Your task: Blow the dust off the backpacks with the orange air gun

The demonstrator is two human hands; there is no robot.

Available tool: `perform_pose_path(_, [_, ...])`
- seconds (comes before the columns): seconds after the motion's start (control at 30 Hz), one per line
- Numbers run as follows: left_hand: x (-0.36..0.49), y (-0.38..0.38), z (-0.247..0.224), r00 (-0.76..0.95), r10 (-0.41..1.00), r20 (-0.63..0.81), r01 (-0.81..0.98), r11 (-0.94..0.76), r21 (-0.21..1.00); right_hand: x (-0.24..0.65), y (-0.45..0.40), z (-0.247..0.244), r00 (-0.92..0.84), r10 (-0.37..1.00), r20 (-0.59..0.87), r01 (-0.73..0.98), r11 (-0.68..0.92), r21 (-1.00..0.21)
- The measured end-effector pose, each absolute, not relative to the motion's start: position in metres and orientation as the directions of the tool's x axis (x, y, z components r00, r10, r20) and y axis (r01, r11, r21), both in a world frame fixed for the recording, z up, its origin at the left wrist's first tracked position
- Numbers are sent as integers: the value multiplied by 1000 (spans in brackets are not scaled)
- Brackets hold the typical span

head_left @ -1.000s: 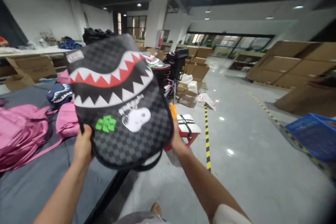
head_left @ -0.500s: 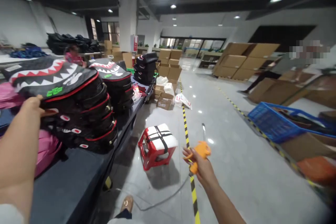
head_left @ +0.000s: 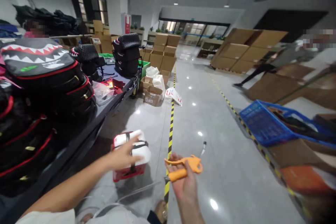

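Note:
An orange air blow gun (head_left: 185, 168) with a thin metal nozzle lies across the palm of my right hand (head_left: 185, 182), its fingers curled round the handle. From the gun's lower end a clear hose (head_left: 140, 190) trails down to the left. My left hand (head_left: 124, 155) is stretched out in front of the red stool (head_left: 128, 175) with a white, black-strapped top; its fingers are apart, somewhat blurred, and hold nothing. Further left, black backpacks with a shark-teeth pattern (head_left: 43, 59) are stacked on the dark table (head_left: 105, 112).
Cardboard cartons (head_left: 164, 57) and a small open box (head_left: 153, 96) stand past the table's end. A blue crate (head_left: 270, 126) lies to the right, beyond yellow-black floor tape (head_left: 228, 101). People are partly visible at the far left and right.
My left hand has left the backpack stack and swung right to the stool. The blow gun has turned palm-up in my right hand. The view has moved forward along the table.

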State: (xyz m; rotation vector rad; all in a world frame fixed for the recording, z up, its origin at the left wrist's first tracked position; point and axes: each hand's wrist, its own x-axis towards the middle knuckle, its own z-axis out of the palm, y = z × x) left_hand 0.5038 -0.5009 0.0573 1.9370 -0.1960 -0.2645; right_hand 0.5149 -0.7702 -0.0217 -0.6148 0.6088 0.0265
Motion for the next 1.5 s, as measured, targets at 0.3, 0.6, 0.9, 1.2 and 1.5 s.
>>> perform_pose_path(0.3, [639,-730,-27,953,84,-291,301,-163,940,696,-826,-7,897,223,-382,-434,610,-663])
perform_pose_path(0.6, [865,-646,-62,631,587,-508,207,504,839,960,-869,-62,834,353,-424,-470,54,-881])
perform_pose_path(0.9, [1060,-535,71,940,306,-155,-262,932,252,1228,-860,-130,745,284,-604,-645,75,-760])
perform_pose_path(1.2, [1279,-452,21,713,700,-39,-468,516,717,1503,-707,-127,698,438,-567,-655,68,-753])
perform_pose_path(1.5, [1380,-305,-63,424,871,-250,-319,401,859,1731,-470,-73,672,588,-450,-540,-27,-842])
